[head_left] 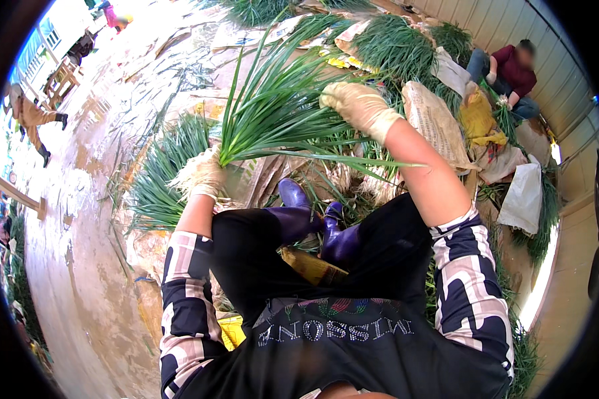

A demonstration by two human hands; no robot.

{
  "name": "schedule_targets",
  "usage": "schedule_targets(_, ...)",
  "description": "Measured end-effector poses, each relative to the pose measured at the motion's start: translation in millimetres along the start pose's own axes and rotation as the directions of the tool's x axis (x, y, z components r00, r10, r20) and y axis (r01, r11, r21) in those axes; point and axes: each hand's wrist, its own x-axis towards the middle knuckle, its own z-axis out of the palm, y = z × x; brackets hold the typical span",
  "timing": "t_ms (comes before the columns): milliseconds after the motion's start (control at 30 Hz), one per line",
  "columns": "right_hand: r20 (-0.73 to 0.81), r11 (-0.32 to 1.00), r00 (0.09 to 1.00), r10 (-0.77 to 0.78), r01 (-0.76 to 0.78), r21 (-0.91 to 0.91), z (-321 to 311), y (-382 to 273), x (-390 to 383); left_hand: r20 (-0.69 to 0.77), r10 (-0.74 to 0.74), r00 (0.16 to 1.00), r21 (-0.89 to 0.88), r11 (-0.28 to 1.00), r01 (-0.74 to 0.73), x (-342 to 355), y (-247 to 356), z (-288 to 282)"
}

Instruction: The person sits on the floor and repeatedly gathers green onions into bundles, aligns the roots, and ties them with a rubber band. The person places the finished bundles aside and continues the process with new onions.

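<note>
My left hand, in a pale glove, grips a leafy green onion bunch near its white root end; the long leaves fan up and to the right. My right hand, also gloved, is raised at the right end of those leaves, fingers curled closed; what lies inside them is hidden. A thick pile of green onions lies beside and behind my left hand. Below the bunch, more white-rooted stalks lie around my purple boots.
More heaps and sacks lie ahead and right. A seated co-worker handles onions by the corrugated wall. A person in tan trousers is at far left, near a wooden post on the wet concrete floor.
</note>
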Motion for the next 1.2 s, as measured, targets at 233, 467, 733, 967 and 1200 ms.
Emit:
schedule_targets(233, -0.103, 0.470, 0.947, -0.304, 0.243, 0.849, -62.2, 21.8, -28.5, 0.044, 0.017, 0.999, -0.017, 1.000, -0.017, 5.5, -22.5, 30.9)
schedule_targets(467, 0.091, 0.871, 0.996, -0.011, -0.035, 0.490, -31.1, 16.4, 10.4, -0.010, 0.086, 0.996, -0.031, 0.996, -0.086, 2.7, -24.0, 31.0)
schedule_targets(733, -0.025, 0.969, 0.969, 0.246, -0.245, 0.025, 43.5, -10.2, 22.3, -0.024, 0.079, 0.997, -0.063, 0.995, -0.080, 8.0, -12.7, 39.4)
schedule_targets(967, 0.239, 0.641, 0.939, 0.247, -0.343, 0.686, 82.1, -7.7, 35.8, 0.003, 0.091, 0.996, -0.118, 0.989, -0.090, 5.4, -6.2, 33.8)
schedule_targets(1200, 0.232, 0.420, 0.906, 0.354, -0.376, 0.826, 99.3, -25.1, 39.0, -0.009, 0.110, 0.994, -0.053, 0.992, -0.110, 3.0, -9.9, 26.5)
